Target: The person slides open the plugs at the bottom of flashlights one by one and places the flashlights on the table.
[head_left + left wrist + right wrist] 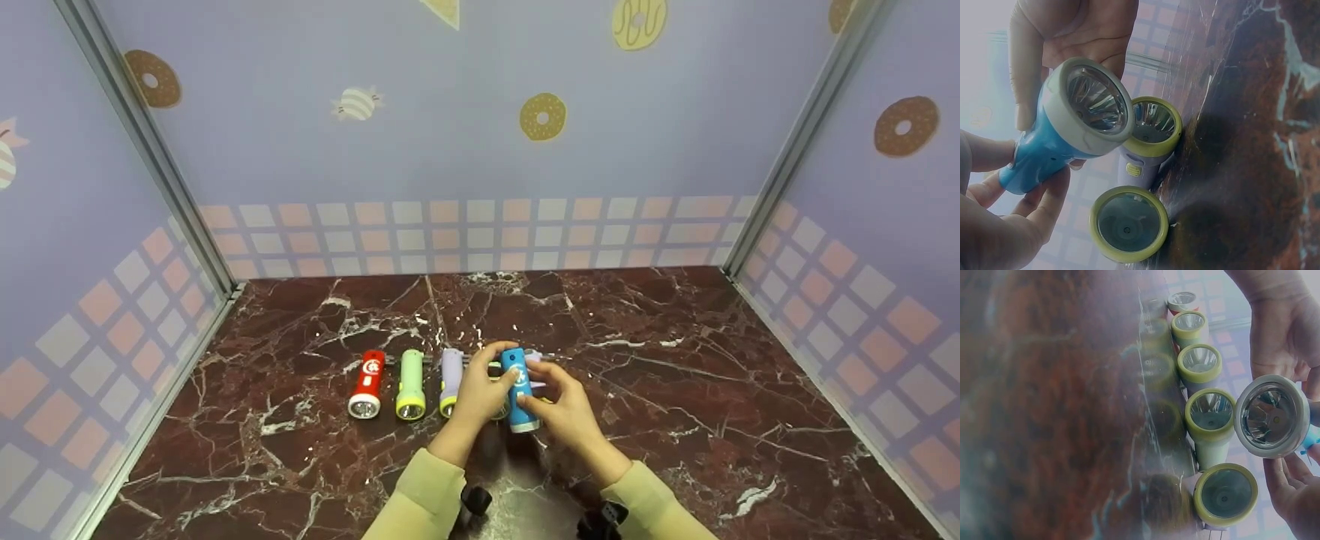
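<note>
Both hands hold a blue flashlight (519,397) with a white moon-like print, raised in front of a row of other flashlights. My left hand (480,390) grips its left side, thumb lying on the front of the body. From the right, my right hand (566,409) pinches it between thumb and fingers. Its pale-rimmed lens (1098,101) points toward the wrist cameras. Directly behind, a light green flashlight (1210,453) and a purple one (1140,171) with yellow rims are largely hidden by the hands in the head view.
To the left stand a red flashlight (367,386), a light green flashlight (412,379) and a purple flashlight (451,371), lens ends toward me. The dark red marbled tabletop (300,480) is bounded by patterned lilac walls (450,150). Black wrist devices (600,519) sit below the sleeves.
</note>
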A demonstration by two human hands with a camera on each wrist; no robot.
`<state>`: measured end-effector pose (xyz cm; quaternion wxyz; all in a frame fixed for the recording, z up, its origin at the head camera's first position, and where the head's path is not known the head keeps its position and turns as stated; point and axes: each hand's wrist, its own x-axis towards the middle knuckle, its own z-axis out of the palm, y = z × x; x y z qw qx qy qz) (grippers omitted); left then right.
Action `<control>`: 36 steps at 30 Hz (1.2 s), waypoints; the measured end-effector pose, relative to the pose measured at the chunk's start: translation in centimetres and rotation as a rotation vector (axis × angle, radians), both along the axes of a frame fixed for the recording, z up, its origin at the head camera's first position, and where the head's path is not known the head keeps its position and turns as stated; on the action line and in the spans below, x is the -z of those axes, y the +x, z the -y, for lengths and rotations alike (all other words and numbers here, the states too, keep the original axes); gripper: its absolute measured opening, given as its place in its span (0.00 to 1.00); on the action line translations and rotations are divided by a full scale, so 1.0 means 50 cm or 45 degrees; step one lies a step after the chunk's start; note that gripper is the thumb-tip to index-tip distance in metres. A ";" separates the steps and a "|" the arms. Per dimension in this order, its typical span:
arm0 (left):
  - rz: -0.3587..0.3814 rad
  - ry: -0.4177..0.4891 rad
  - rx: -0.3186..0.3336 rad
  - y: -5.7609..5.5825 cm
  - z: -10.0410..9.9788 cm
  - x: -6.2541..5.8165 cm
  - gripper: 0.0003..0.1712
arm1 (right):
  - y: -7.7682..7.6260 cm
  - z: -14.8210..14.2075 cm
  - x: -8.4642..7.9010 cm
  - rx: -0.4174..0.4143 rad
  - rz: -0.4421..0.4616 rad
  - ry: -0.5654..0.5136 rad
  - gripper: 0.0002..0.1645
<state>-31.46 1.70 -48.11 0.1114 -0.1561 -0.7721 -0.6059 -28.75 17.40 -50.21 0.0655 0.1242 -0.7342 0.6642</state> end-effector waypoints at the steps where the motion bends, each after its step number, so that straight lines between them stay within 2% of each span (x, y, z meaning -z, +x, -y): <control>1: -0.003 -0.003 0.000 0.000 0.000 0.001 0.23 | 0.000 0.000 0.000 -0.002 0.004 -0.001 0.31; 17: -0.016 -0.046 -0.011 0.004 0.002 0.000 0.22 | -0.001 -0.001 0.002 0.009 -0.017 0.069 0.31; 29: -0.021 -0.029 -0.024 0.001 -0.003 0.005 0.23 | -0.001 0.000 0.002 0.018 -0.036 0.063 0.31; 36: -0.026 0.005 0.006 0.003 -0.007 0.002 0.24 | -0.003 -0.002 0.002 0.052 -0.055 0.092 0.30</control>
